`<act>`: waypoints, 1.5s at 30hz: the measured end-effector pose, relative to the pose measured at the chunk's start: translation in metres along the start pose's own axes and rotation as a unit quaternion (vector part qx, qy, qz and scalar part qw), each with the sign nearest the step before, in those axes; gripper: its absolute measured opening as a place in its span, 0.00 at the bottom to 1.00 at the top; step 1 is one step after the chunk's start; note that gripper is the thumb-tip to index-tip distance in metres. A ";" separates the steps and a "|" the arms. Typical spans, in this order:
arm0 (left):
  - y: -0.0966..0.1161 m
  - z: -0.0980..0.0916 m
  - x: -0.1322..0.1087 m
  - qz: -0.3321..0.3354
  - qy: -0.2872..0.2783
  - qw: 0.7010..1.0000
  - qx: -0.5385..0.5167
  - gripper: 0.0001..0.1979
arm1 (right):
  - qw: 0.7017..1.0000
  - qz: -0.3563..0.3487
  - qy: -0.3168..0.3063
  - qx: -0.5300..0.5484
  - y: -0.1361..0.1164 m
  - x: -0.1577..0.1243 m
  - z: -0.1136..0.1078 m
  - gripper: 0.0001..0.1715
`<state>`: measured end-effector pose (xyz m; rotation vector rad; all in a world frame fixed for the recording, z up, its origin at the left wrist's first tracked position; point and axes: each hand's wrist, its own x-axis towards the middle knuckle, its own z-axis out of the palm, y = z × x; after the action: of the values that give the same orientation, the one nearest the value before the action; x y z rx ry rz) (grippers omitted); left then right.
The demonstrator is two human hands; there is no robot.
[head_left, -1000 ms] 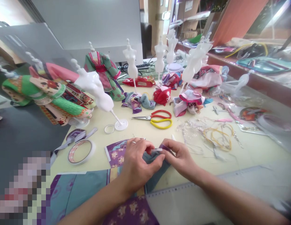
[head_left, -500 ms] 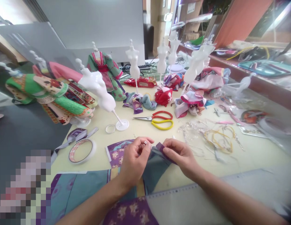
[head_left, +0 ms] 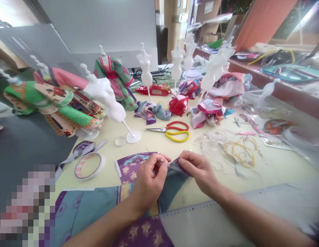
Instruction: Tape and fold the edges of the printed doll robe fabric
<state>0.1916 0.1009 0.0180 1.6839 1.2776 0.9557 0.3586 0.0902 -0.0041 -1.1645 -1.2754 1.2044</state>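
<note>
My left hand [head_left: 152, 176] is closed, thumb against the fingers, with a small white bit between the tips that is too small to name. Close by on the right, my right hand [head_left: 199, 168] pinches the purple edge of a teal fabric piece [head_left: 172, 187], which hangs down between the hands. Under my forearms lie a teal panel [head_left: 97, 206] with purple and gold bands and a purple floral piece [head_left: 145, 231]. Behind my left hand is a purple patterned piece [head_left: 128, 166] with a white strip along its side.
Beyond the hands lie red-and-yellow-handled scissors [head_left: 172, 131]. A tape roll [head_left: 88, 166] and a leaning white mannequin [head_left: 108, 97] stand left. Dressed mannequins [head_left: 114, 80] are behind; tangled cords [head_left: 238, 152] lie right. A clear ruler [head_left: 216, 202] lies near the right forearm.
My left hand has moved slightly right, nearer the right hand. The purple edge at my right fingertips is now folded down and shows less. The view has shifted a little.
</note>
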 end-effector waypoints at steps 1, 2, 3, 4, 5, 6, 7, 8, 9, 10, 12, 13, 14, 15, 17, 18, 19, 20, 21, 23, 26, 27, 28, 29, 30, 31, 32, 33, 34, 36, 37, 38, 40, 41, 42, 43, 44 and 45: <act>0.000 0.001 0.000 0.001 0.003 1.000 -0.012 0.06 | 1.000 0.002 0.005 0.004 0.000 0.000 0.000 0.11; -0.001 0.001 0.000 0.000 0.007 1.000 -0.022 0.06 | 1.000 0.005 0.009 0.009 0.000 0.001 0.001 0.12; -0.001 0.001 0.000 -0.004 0.012 0.999 -0.030 0.06 | 1.000 0.009 0.013 0.014 -0.001 0.002 0.001 0.12; -0.001 0.001 0.001 -0.009 0.017 0.999 -0.036 0.06 | 1.000 0.013 0.016 0.019 -0.001 0.002 0.001 0.12; -0.001 0.000 0.001 -0.016 0.022 0.999 -0.041 0.07 | 0.999 0.018 0.017 0.025 -0.001 0.003 0.001 0.12; 0.000 0.000 0.001 -0.023 0.027 0.998 -0.046 0.07 | 0.999 0.024 0.018 0.030 -0.002 0.004 0.001 0.13; 0.000 0.000 0.002 -0.031 0.032 0.998 -0.051 0.07 | 0.999 0.030 0.019 0.035 -0.002 0.004 0.001 0.13; 0.000 -0.001 0.002 -0.038 0.035 0.997 -0.058 0.07 | 0.998 0.035 0.019 0.039 -0.003 0.004 0.001 0.14; 0.001 -0.001 0.003 -0.045 0.038 0.996 -0.064 0.07 | 0.998 0.039 0.020 0.043 -0.003 0.004 0.001 0.15; 0.001 -0.001 0.003 -0.052 0.040 0.995 -0.071 0.07 | 0.998 0.042 0.022 0.044 -0.004 0.004 0.001 0.16; 0.001 -0.001 0.004 -0.063 0.043 0.994 -0.079 0.08 | 0.998 0.043 0.029 0.041 -0.004 0.004 0.001 0.17; 0.000 -0.001 0.004 -0.066 0.046 0.993 -0.081 0.08 | 0.998 0.043 0.035 0.036 -0.004 0.003 0.000 0.18; 0.000 -0.001 0.004 -0.069 0.048 0.993 -0.083 0.08 | 0.998 0.043 0.042 0.030 -0.004 0.003 0.000 0.18; -0.001 -0.001 0.004 -0.069 0.052 0.992 -0.086 0.08 | 0.998 0.043 0.050 0.022 -0.003 0.004 0.000 0.19; -0.002 0.000 0.004 -0.067 0.065 0.991 -0.096 0.08 | 0.997 0.041 0.069 -0.002 0.001 0.005 -0.002 0.18; -0.003 0.000 0.004 -0.068 0.073 0.990 -0.102 0.08 | 0.996 0.039 0.080 -0.016 0.003 0.006 -0.002 0.18; -0.004 0.000 0.004 -0.070 0.079 0.988 -0.109 0.08 | 0.995 0.036 0.090 -0.032 0.005 0.007 -0.003 0.18; -0.005 -0.001 0.003 -0.075 0.084 0.987 -0.114 0.08 | 0.993 0.033 0.100 -0.050 0.007 0.009 -0.004 0.18; -0.005 -0.001 0.003 -0.081 0.088 0.986 -0.118 0.08 | 0.991 0.029 0.108 -0.067 0.009 0.010 -0.005 0.18; -0.005 -0.003 0.002 -0.093 0.090 0.984 -0.121 0.09 | 0.987 0.019 0.122 -0.102 0.012 0.013 -0.007 0.17; -0.005 -0.009 0.001 -0.106 0.093 0.983 -0.120 0.10 | 0.979 0.006 0.135 -0.151 0.012 0.015 -0.009 0.16; -0.004 -0.012 0.001 -0.111 0.095 0.982 -0.120 0.10 | 0.976 0.001 0.138 -0.166 0.011 0.016 -0.010 0.16; -0.004 -0.014 0.000 -0.115 0.099 0.981 -0.121 0.11 | 0.974 -0.002 0.140 -0.180 0.011 0.016 -0.011 0.16; -0.005 -0.017 -0.001 -0.118 0.104 0.980 -0.122 0.11 | 0.971 -0.005 0.140 -0.193 0.010 0.017 -0.012 0.17; -0.005 -0.019 -0.003 -0.123 0.109 0.979 -0.124 0.11 | 0.968 -0.008 0.141 -0.206 0.010 0.017 -0.013 0.17; -0.006 -0.021 -0.005 -0.127 0.114 0.977 -0.127 0.11 | 0.966 -0.011 0.141 -0.219 0.010 0.018 -0.014 0.17; -0.008 -0.023 -0.008 -0.132 0.118 0.976 -0.129 0.11 | 0.962 -0.013 0.141 -0.231 0.010 0.018 -0.016 0.17; -0.009 -0.024 -0.011 -0.138 0.122 0.974 -0.132 0.11 | 0.959 -0.016 0.142 -0.244 0.010 0.019 -0.017 0.17; -0.010 -0.026 -0.014 -0.143 0.125 0.973 -0.134 0.11 | 0.956 -0.018 0.142 -0.257 0.010 0.019 -0.019 0.17; -0.013 -0.029 -0.020 -0.152 0.131 0.970 -0.139 0.10 | 0.948 -0.022 0.142 -0.283 0.009 0.020 -0.021 0.16; -0.014 -0.031 -0.023 -0.155 0.134 0.969 -0.141 0.10 | 0.944 -0.023 0.141 -0.296 0.009 0.021 -0.023 0.16; -0.015 -0.033 -0.026 -0.157 0.137 0.967 -0.144 0.10 | 0.940 -0.024 0.139 -0.309 0.009 0.021 -0.024 0.17; -0.017 -0.036 -0.030 -0.162 0.145 0.965 -0.147 0.10 | 0.932 -0.022 0.134 -0.336 0.008 0.021 -0.026 0.16; -0.017 -0.038 -0.033 -0.165 0.150 0.963 -0.148 0.11 | 0.927 -0.020 0.132 -0.350 0.007 0.021 -0.028 0.16; -0.018 -0.039 -0.035 -0.169 0.155 0.962 -0.149 0.11 | 0.922 -0.018 0.132 -0.363 0.007 0.021 -0.029 0.16; -0.019 -0.041 -0.037 -0.173 0.161 0.960 -0.150 0.11 | 0.917 -0.015 0.132 -0.376 0.006 0.021 -0.031 0.16; -0.021 -0.043 -0.039 -0.178 0.166 0.958 -0.151 0.12 | 0.912 -0.012 0.133 -0.388 0.006 0.021 -0.033 0.16; -0.023 -0.045 -0.041 -0.183 0.171 0.956 -0.152 0.13 | 0.907 -0.010 0.133 -0.400 0.006 0.022 -0.034 0.16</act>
<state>0.1345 0.0711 0.0109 1.0273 1.5103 1.1755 0.3916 0.1138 -0.0084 -1.8153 -1.6056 0.4478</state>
